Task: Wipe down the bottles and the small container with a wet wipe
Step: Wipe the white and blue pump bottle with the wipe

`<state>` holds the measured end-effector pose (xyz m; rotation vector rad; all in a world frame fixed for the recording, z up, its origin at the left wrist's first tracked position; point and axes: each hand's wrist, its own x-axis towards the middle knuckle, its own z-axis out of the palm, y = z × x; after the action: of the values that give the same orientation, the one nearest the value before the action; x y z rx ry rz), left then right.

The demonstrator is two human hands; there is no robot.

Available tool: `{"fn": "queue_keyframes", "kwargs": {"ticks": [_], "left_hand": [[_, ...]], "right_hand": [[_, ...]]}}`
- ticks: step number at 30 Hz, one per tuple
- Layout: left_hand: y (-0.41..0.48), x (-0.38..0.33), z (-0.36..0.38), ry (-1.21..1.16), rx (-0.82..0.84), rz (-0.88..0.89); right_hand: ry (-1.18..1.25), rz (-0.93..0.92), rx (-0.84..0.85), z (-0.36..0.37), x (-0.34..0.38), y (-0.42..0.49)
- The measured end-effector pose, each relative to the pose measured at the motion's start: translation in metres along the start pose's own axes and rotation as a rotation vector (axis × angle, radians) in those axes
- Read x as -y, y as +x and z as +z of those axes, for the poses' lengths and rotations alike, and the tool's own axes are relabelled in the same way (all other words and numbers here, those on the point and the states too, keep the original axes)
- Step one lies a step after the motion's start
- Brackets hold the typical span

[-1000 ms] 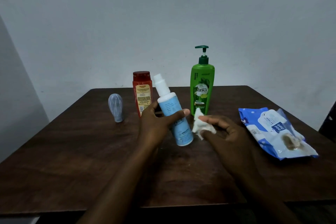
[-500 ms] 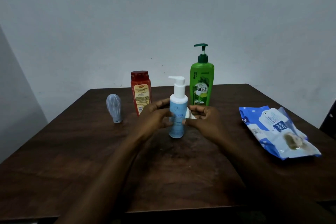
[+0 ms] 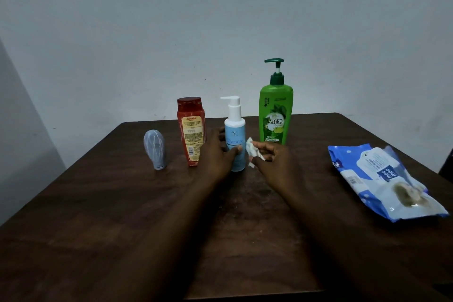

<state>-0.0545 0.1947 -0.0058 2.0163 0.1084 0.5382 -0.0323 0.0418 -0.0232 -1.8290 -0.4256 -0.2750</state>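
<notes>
A light-blue pump bottle (image 3: 235,135) with a white pump stands upright on the dark wooden table (image 3: 98,215). My left hand (image 3: 218,154) wraps its lower half. Just to its right, my right hand (image 3: 272,162) pinches a crumpled white wet wipe (image 3: 252,152), a little apart from the bottle. A red bottle (image 3: 191,130) stands left of the blue one, and a tall green pump bottle (image 3: 275,115) stands behind on the right. The small grey-blue container (image 3: 155,149) sits furthest left.
A blue and white wet-wipe pack (image 3: 382,179) lies at the right side of the table near its edge. A pale wall rises behind the table's far edge.
The blue bottle went from tilted in my left hand to standing upright on the table, further back. My right hand with the wipe has come off its side.
</notes>
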Motion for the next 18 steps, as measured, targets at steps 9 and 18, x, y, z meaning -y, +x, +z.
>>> {"fn": "queue_keyframes", "kwargs": {"ticks": [9, 18], "left_hand": [[0.02, 0.005, 0.01, -0.002, -0.07, -0.028], [0.023, 0.008, 0.015, 0.0, -0.097, -0.014]], "right_hand": [[0.035, -0.007, -0.004, -0.007, -0.004, -0.003], [0.034, -0.018, 0.005, -0.005, -0.006, -0.003]]}}
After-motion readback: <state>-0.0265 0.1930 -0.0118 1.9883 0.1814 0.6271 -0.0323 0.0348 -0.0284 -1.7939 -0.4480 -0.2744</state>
